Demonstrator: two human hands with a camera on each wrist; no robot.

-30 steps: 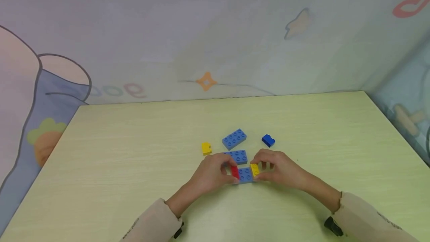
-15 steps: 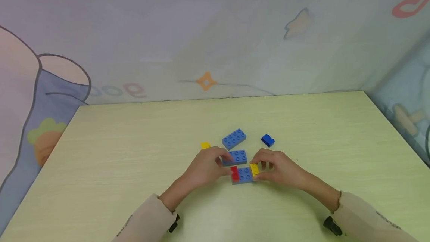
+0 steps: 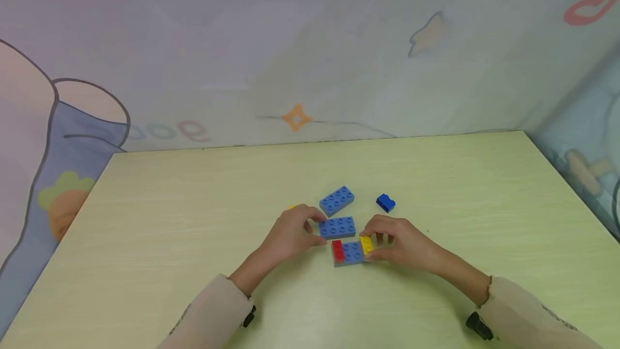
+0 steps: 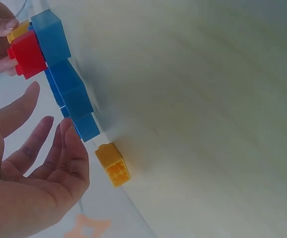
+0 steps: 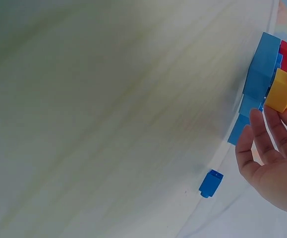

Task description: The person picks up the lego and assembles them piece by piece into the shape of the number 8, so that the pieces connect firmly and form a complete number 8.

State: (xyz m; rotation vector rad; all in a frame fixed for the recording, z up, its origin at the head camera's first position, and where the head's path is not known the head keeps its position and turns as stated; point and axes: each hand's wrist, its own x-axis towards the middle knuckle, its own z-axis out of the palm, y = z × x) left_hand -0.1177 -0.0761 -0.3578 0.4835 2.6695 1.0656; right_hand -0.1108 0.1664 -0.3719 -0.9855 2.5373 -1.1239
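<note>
The nearest blue building brick point(image 3: 352, 252) lies on the table with a red brick point(image 3: 337, 251) on its left end. At its right end, my right hand point(image 3: 404, 244) pinches a yellow brick point(image 3: 367, 244) between thumb and fingers. My left hand point(image 3: 290, 236) holds nothing; thumb and fingers stand apart by the left end of the middle blue brick point(image 3: 337, 227). In the left wrist view its fingertips are close to the blue bricks, but whether they touch I cannot tell. In the right wrist view the yellow brick point(image 5: 279, 91) sits against my thumb and fingers.
A third blue brick point(image 3: 336, 201) lies angled farther back on the table point(image 3: 194, 220). To its right is a small dark-blue brick point(image 3: 386, 203). Another yellow brick point(image 4: 113, 164) lies on its side, mostly hidden behind my left hand in the head view.
My left hand has let go of the red brick and moved left and slightly back, covering most of the loose yellow brick. My right hand stays on its yellow brick.
</note>
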